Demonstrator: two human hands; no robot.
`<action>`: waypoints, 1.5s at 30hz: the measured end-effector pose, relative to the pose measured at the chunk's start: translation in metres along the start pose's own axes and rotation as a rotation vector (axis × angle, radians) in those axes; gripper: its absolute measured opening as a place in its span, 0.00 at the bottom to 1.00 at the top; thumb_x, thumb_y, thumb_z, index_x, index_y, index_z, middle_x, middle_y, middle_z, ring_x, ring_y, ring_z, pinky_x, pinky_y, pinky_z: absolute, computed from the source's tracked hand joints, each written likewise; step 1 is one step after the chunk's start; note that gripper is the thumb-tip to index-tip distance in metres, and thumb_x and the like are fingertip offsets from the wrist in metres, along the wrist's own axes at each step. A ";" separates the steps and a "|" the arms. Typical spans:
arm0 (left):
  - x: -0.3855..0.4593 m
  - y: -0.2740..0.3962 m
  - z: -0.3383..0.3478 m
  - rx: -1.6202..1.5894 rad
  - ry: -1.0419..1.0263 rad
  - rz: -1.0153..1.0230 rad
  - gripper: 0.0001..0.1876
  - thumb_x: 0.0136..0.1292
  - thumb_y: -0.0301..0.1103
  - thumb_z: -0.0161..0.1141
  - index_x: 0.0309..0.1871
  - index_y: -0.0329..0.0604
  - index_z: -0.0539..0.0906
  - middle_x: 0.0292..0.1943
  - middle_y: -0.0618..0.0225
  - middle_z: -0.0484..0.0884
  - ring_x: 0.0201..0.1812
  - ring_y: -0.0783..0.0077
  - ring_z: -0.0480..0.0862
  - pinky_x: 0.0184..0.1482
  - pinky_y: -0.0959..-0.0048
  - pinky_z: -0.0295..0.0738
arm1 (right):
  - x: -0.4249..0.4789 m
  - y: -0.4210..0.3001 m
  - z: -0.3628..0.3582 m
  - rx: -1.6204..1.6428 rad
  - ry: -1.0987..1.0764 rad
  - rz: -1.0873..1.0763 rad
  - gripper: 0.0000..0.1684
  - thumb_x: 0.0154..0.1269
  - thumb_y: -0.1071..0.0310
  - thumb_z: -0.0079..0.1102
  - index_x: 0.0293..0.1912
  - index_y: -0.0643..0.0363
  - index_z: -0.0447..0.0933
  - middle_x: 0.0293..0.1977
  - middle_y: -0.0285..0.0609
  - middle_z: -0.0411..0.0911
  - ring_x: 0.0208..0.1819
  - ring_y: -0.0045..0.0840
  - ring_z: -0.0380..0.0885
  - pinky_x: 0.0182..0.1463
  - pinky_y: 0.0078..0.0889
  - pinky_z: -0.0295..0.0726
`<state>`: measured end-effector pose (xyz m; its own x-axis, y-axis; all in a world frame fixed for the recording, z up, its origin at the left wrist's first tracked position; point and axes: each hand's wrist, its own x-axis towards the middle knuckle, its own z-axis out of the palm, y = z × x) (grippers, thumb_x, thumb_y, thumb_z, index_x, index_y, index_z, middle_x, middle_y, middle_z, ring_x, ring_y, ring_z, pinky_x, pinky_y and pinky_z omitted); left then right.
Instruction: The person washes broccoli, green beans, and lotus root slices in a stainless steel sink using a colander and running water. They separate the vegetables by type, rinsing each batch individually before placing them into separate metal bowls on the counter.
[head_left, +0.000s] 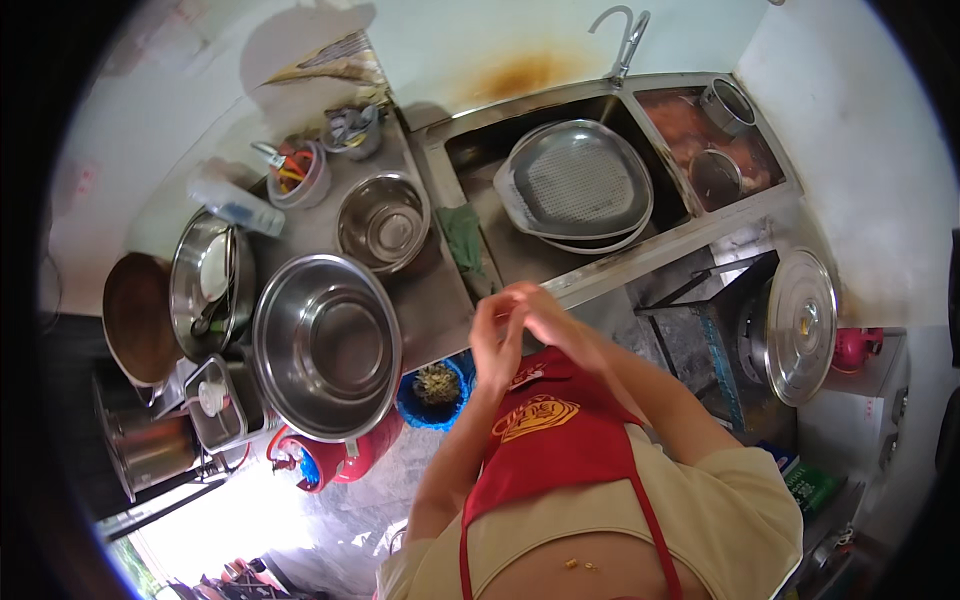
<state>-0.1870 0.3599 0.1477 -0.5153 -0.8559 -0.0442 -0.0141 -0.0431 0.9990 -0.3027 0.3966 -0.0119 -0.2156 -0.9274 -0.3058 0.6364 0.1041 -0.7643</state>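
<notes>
My left hand (493, 346) and my right hand (549, 319) meet in front of the sink's front edge, above my red apron (547, 457). Their fingers are bent towards each other and seem to touch. Whether anything small is between the fingertips is hidden. Just beyond them, a green cloth (462, 238) hangs over the edge between the counter and the sink. In the left basin (487, 202) of the steel sink rests an oval perforated metal tray (581, 180), stacked on another vessel. A large steel bowl (328, 347) stands to the left of my hands.
A smaller steel bowl (384, 223) and a plastic tub of utensils (298, 174) stand on the counter. Reddish water (667, 124) fills the right basin under a tap (632, 49). Below are a blue-lined bin (433, 391) and a red gas cylinder (360, 450). A lidded pot (801, 328) stands right.
</notes>
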 end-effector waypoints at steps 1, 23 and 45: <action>0.016 -0.026 0.003 -0.091 -0.081 -0.122 0.10 0.62 0.29 0.56 0.45 0.35 0.74 0.38 0.66 0.78 0.39 0.78 0.77 0.44 0.79 0.72 | -0.007 -0.028 -0.003 -0.316 0.035 -0.080 0.11 0.57 0.67 0.53 0.39 0.63 0.73 0.33 0.40 0.74 0.39 0.25 0.75 0.42 0.24 0.77; 0.170 -0.191 0.172 -0.135 0.736 -0.790 0.10 0.58 0.28 0.58 0.43 0.41 0.74 0.30 0.70 0.75 0.18 0.79 0.70 0.13 0.80 0.62 | 0.072 -0.194 -0.314 -0.253 0.531 0.453 0.07 0.61 0.68 0.52 0.37 0.60 0.73 0.34 0.40 0.77 0.34 0.23 0.77 0.39 0.26 0.77; 0.158 0.044 0.107 0.580 1.010 -0.246 0.08 0.58 0.25 0.57 0.42 0.37 0.76 0.25 0.73 0.77 0.20 0.87 0.71 0.18 0.86 0.60 | 0.219 -0.164 -0.367 -1.151 0.516 0.483 0.55 0.47 0.51 0.68 0.66 0.62 0.46 0.60 0.58 0.59 0.61 0.45 0.62 0.60 0.41 0.67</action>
<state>-0.3610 0.2780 0.1860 0.4598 -0.8873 0.0360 -0.5374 -0.2458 0.8067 -0.7260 0.3086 -0.1620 -0.5618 -0.4995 -0.6595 -0.1952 0.8547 -0.4810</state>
